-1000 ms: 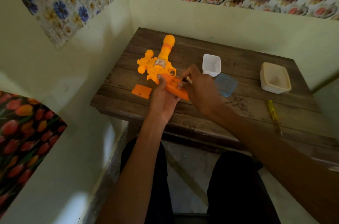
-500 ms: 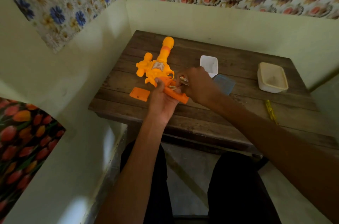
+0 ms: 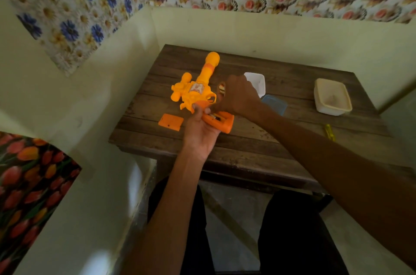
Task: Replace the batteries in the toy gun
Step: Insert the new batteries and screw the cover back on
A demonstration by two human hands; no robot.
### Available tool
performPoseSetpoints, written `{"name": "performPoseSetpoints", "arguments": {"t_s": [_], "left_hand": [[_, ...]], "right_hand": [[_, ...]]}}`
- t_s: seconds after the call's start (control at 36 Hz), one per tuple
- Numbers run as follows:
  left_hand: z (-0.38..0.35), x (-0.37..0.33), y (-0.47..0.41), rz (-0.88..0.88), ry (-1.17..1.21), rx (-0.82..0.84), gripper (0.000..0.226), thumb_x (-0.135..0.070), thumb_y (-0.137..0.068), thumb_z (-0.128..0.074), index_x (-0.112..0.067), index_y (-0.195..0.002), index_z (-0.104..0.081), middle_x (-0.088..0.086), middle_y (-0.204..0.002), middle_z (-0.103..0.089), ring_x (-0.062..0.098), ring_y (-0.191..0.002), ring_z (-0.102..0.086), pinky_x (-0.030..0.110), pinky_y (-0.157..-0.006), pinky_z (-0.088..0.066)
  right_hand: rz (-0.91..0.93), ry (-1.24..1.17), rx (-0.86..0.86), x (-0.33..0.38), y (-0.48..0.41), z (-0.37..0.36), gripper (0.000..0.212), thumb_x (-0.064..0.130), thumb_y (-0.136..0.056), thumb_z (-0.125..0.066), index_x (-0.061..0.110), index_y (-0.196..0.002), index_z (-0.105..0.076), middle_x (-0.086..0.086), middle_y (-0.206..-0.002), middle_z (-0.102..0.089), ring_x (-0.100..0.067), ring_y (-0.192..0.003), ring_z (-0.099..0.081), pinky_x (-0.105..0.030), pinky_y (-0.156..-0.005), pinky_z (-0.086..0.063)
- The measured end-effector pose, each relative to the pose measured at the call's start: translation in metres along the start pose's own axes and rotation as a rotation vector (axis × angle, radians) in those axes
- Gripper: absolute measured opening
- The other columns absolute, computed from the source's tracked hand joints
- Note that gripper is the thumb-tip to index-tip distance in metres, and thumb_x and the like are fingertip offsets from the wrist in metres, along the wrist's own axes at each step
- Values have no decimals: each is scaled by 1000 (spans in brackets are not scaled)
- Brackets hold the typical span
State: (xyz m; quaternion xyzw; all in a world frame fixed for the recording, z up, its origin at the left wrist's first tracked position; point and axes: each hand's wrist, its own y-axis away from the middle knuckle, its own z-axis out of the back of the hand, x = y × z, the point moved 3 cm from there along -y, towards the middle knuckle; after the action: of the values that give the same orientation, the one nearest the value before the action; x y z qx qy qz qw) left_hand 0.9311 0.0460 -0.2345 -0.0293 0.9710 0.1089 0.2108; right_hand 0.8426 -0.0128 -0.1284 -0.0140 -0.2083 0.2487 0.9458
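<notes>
An orange toy gun [image 3: 198, 87] lies on the wooden table [image 3: 258, 139], barrel pointing away from me. My left hand [image 3: 200, 130] grips its orange handle, where the open battery compartment [image 3: 217, 118] shows. My right hand [image 3: 238, 96] is lifted just above the handle and pinches a battery [image 3: 222, 89] between its fingertips. The orange compartment cover [image 3: 170, 122] lies loose on the table left of the handle.
A white square cup [image 3: 256, 82] and a blue lid [image 3: 275, 103] sit behind my right hand. A cream tub [image 3: 332, 96] stands at the back right. A yellow screwdriver [image 3: 329, 131] lies by the right edge. Walls close in at left and back.
My right hand has risen from the handle's compartment, drawing a battery up and away. My left hand keeps its hold on the handle.
</notes>
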Motion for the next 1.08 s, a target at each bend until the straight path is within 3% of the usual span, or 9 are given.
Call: {"name": "performPoseSetpoints", "arguments": {"t_s": [0.14, 0.25, 0.33, 0.53, 0.64, 0.75, 0.92, 0.97, 1.08], "left_hand": [[-9, -4, 3, -62, -125, 16, 41, -31, -104, -34, -8, -133, -50, 12, -124, -63, 27, -117, -59, 45, -102, -46], [-10, -1, 3, -62, -136, -19, 51, -32, -101, -36, -8, -146, -34, 14, -119, -59, 25, -106, -59, 42, -99, -46], [-12, 2, 3, -56, -148, 14, 49, -33, -100, -37, -8, -143, -36, 19, -127, -55, 30, -116, -55, 47, -106, -40], [-20, 3, 6, -78, -173, 98, 58, -36, -90, -41, -12, -142, -34, 17, -118, -68, 26, -108, -66, 40, -91, -54], [-13, 2, 0, -65, -158, 32, 48, -36, -104, -33, -7, -142, -38, 18, -108, -65, 26, -90, -67, 43, -90, -52], [-10, 3, -1, -63, -115, 13, 42, -34, -105, -32, -9, -136, -43, 15, -106, -66, 27, -92, -66, 42, -82, -56], [-10, 2, 0, -57, -148, -12, 36, -33, -104, -32, -10, -124, -51, 10, -95, -74, 22, -87, -71, 45, -99, -48], [-11, 2, 1, -58, -155, 11, 36, -32, -104, -30, -10, -125, -51, 9, -97, -74, 21, -88, -72, 41, -89, -56], [-14, 0, 4, -94, -172, 32, 55, -38, -98, -40, -12, -146, -34, 20, -129, -60, 35, -121, -56, 49, -96, -48]], "right_hand": [[-162, -358, 83, -10, 6, -9, 38, 37, -91, -59, 26, -58, -43, 12, -59, -43, -1, -54, -39, -24, -51, -30], [-440, -845, 219, -24, 13, -4, 32, 33, -99, -44, 7, -96, -63, -1, -62, -46, -9, -50, -38, -19, -45, -28], [-407, -928, 336, -25, 18, 5, 22, 8, -95, -45, -1, -102, -63, -6, -70, -54, -10, -56, -45, -19, -45, -32], [-120, -487, 432, -20, 21, 13, 31, -4, -89, -42, 4, -106, -67, -5, -72, -58, -9, -56, -48, -19, -46, -32], [135, -40, 389, -8, 27, 15, 27, 0, -90, -44, 0, -105, -67, -11, -113, -63, -20, -104, -57, -23, -80, -41], [225, 133, 269, -1, 37, 11, 24, 11, -91, -47, 8, -107, -66, -8, -114, -64, -23, -106, -59, -38, -89, -49], [301, 53, 223, -5, 32, 1, 35, 6, -88, -50, 14, -119, -64, -7, -112, -65, -21, -100, -61, -27, -75, -44], [222, -69, 214, -6, 28, 1, 29, 7, -91, -51, 8, -118, -60, -8, -110, -64, -20, -97, -60, -21, -70, -39], [-63, -497, 253, -11, 26, 5, 7, 11, -95, -52, 12, -99, -57, -6, -86, -69, -14, -69, -63, -21, -55, -43]]}}
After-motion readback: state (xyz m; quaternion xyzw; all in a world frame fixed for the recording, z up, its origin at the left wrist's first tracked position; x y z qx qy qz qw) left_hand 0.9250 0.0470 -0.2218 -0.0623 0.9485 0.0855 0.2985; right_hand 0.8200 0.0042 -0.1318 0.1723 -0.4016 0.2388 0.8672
